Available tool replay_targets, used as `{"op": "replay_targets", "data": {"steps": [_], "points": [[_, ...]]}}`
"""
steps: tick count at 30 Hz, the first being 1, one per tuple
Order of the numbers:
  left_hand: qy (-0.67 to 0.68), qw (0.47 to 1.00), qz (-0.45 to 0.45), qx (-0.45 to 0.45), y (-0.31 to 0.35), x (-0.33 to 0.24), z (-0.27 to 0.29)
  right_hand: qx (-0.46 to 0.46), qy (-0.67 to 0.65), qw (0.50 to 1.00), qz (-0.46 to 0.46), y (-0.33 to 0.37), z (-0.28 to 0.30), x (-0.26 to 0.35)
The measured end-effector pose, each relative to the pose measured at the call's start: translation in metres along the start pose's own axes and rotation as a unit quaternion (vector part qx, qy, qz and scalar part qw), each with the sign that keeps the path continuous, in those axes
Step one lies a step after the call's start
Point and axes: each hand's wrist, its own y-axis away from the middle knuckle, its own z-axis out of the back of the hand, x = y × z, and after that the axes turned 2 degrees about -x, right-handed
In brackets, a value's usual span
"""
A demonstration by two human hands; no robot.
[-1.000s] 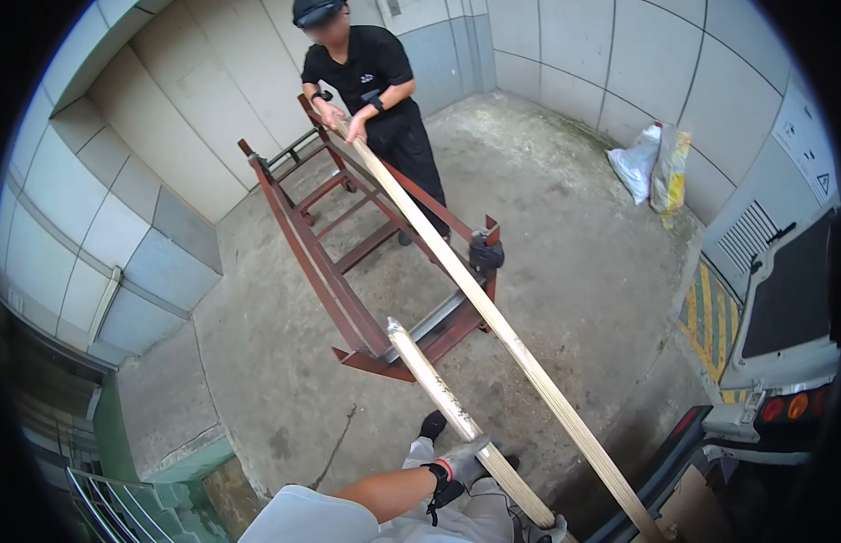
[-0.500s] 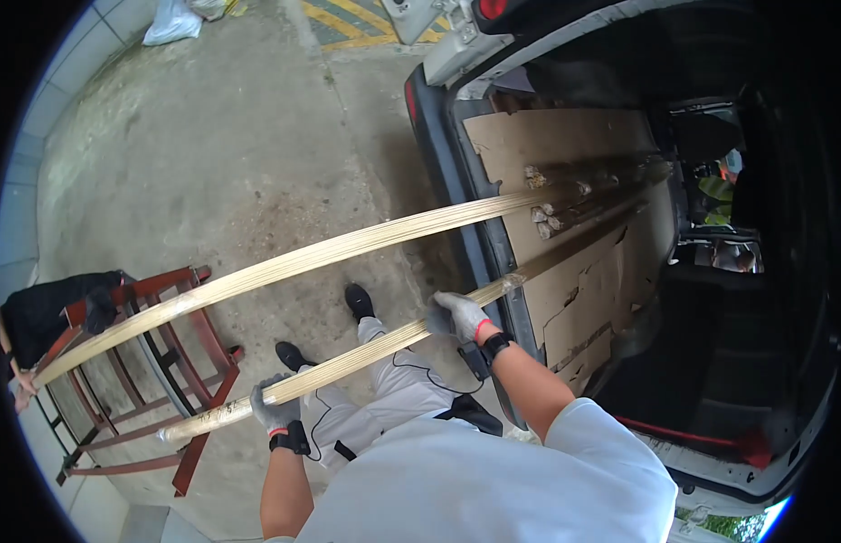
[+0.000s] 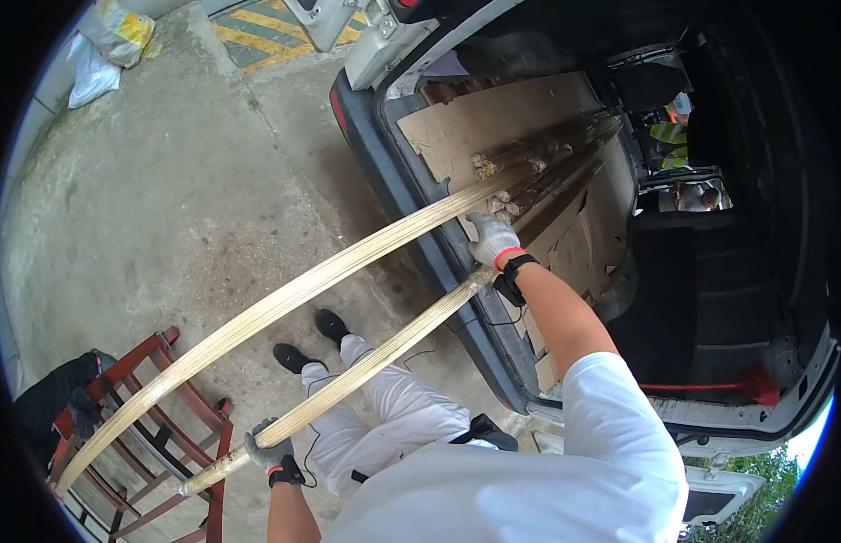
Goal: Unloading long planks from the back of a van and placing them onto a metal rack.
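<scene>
Two long bundles of thin pale strips reach from the red-brown rack at the left into the van's open back. My gloved left hand (image 3: 271,442) is closed around the near bundle (image 3: 375,359) close to its wrapped outer end. Beyond the bumper, my gloved right hand (image 3: 494,239) is off that bundle, between it and the far bundle (image 3: 285,303), with its fingers apart. Clear wrapping binds the near bundle by the van's edge. What the right fingertips touch, if anything, is hard to make out.
A red-brown metal rack (image 3: 171,421) stands under the outer ends, with a person in dark clothes (image 3: 57,398) beside it. Cardboard (image 3: 465,113) lines the van floor, bearing several wrapped bundles (image 3: 538,154). The van's dark bumper (image 3: 398,195) crosses below. White sacks (image 3: 95,68) lie far left.
My right hand has left the near bundle and moved farther over the van floor. My left hand still grips the near bundle. The whole view has shifted and turned.
</scene>
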Motion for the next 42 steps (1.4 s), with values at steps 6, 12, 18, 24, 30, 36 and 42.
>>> {"op": "replay_targets", "data": {"steps": [6, 12, 18, 24, 30, 36, 42], "points": [[-0.024, 0.998, -0.048, -0.023, 0.007, 0.007, -0.014, -0.005, 0.056, 0.998, -0.015, -0.04, 0.005, -0.052], [-0.046, 0.984, -0.168, -0.025, 0.008, 0.086, -0.035, -0.071, 0.086, 0.989, -0.096, -0.123, 0.013, -0.193], [-0.084, 0.967, -0.196, -0.136, 0.013, 0.105, -0.049, -0.077, 0.213, 0.973, -0.044, -0.232, 0.036, -0.332], [-0.171, 0.945, -0.173, -0.219, 0.007, 0.097, -0.056, 0.088, 0.247, 0.963, 0.068, -0.291, 0.025, -0.367], [-0.15, 0.933, -0.138, -0.297, 0.008, 0.118, -0.066, 0.137, 0.137, 0.965, 0.177, -0.308, 0.025, -0.377], [0.035, 0.947, -0.27, -0.169, 0.01, 0.139, -0.069, 0.273, 0.026, 0.961, 0.036, -0.345, 0.008, -0.41], [0.038, 0.946, -0.221, -0.235, 0.011, 0.132, -0.088, 0.276, 0.295, 0.897, 0.179, -0.281, 0.037, -0.322]]}}
